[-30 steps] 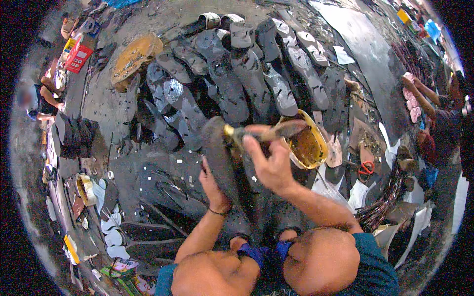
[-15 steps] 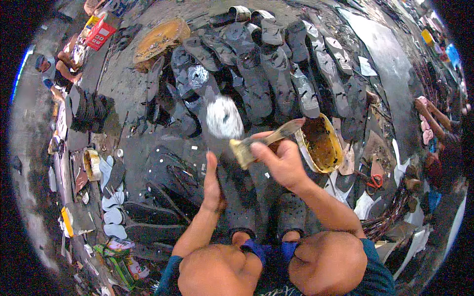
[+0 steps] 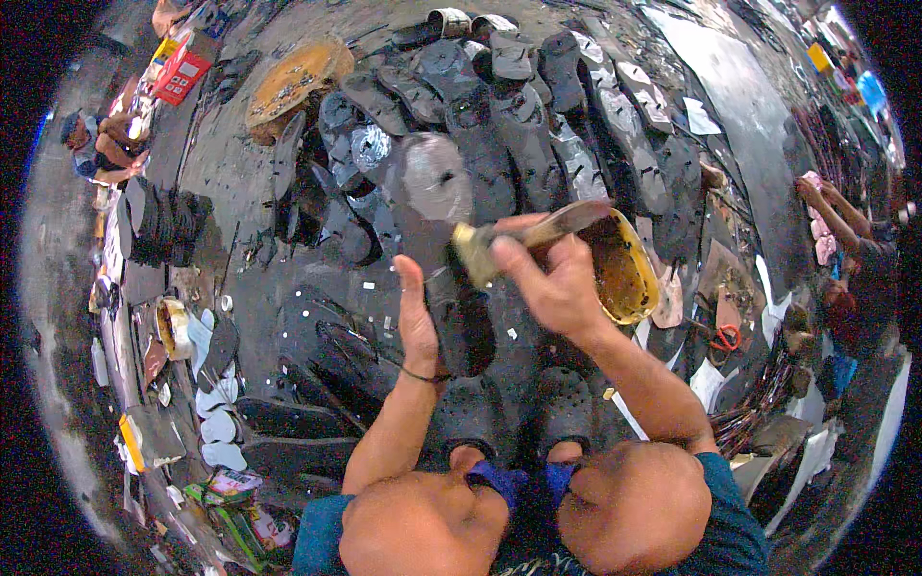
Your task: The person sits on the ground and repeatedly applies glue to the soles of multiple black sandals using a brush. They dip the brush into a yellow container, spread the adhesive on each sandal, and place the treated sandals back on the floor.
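Observation:
My right hand [image 3: 549,283] grips a flat paintbrush [image 3: 538,233] by its handle. The pale bristles are over the middle of a long dark sandal sole [image 3: 437,182], whose wide far end shines as if wet. Beside the sole's near left edge is my left hand [image 3: 417,322], thumb raised and fingers tucked under it, holding it. A yellow tub [image 3: 649,288] with brown residue inside stands just right of my right hand.
Rows of grey and black sandal soles [image 3: 528,144] lie beyond my hands. An orange-brown crusted basin [image 3: 293,82] is at the far left. Stacked dark soles [image 3: 158,226] stand to the left, red-handled scissors [image 3: 727,338] to the right. Other people sit at both sides.
The white glare on the sole's far end has faded to grey as the sole tilted. The brush and my right hand have shifted slightly toward the far side.

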A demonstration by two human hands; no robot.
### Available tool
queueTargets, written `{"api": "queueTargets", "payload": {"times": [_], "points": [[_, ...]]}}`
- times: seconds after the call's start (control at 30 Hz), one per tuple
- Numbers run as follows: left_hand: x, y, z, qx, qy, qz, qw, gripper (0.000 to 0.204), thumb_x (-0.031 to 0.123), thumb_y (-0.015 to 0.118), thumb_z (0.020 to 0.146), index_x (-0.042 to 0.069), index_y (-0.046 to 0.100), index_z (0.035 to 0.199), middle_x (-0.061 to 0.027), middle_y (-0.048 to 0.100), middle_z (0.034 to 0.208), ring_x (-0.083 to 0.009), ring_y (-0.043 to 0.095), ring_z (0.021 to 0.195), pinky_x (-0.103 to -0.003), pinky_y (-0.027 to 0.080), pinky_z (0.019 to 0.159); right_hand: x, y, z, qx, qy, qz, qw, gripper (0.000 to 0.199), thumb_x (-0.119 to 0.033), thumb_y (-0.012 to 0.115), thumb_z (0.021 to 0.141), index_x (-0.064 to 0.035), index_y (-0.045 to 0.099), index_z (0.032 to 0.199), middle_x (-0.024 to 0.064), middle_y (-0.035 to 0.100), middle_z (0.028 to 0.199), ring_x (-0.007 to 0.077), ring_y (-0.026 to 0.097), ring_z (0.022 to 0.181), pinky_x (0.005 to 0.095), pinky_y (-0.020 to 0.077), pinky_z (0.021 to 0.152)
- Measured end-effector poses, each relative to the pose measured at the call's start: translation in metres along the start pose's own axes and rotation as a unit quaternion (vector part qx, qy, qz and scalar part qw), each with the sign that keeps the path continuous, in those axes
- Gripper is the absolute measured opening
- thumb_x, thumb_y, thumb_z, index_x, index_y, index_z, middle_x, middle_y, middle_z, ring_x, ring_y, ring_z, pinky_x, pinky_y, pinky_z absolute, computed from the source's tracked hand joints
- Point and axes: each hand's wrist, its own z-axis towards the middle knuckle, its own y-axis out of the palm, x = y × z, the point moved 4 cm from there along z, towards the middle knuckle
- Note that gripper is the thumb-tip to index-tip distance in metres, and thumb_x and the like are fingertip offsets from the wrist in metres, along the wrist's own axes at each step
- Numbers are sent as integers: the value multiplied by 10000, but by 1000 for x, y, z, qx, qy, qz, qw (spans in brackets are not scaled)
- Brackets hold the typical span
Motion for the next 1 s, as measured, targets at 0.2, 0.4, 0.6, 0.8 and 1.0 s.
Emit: {"api": "queueTargets", "payload": {"times": [0.2,0.4,0.6,0.8,1.0], "points": [[15,-10,5,-20,15,-39,999,778,773,459,900,68,647,1170,-53,706,1038,-204,691,858,-336,577,762,22,-8,-23,-30,50,-130,990,217,-178,731,902,-9,709,1037,114,731,985,209,680,967,349,517,874],[1,-60,16,109,46,119,986,631,645,494,969,69,641,1181,-60,705,1005,-214,684,875,-338,561,787,-24,42,-49,-192,-89,-87,974,188,-119,685,943,12,680,1077,79,729,959,171,681,836,290,537,788],[95,-79,47,-28,118,-68,990,667,604,461,997,59,517,1377,-118,665,1196,-253,672,994,-388,553,887,29,-11,-46,-58,117,-27,991,214,-101,664,963,8,658,1147,19,679,966,87,613,866,256,499,813],[72,-155,-25,250,327,292,863,518,271,681,974,34,492,1394,-14,601,997,-96,551,851,-257,477,762,62,-109,-43,51,80,-337,937,332,-257,675,953,-3,664,1167,161,697,1085,267,672,963,376,527,851],[-15,-183,-82,327,284,569,699,849,198,736,892,-93,233,1512,-311,395,1494,-384,467,1353,-435,357,1135,77,-137,-45,66,122,-467,873,300,-272,684,937,-23,687,1104,183,697,1036,308,666,909,398,519,807]]}}
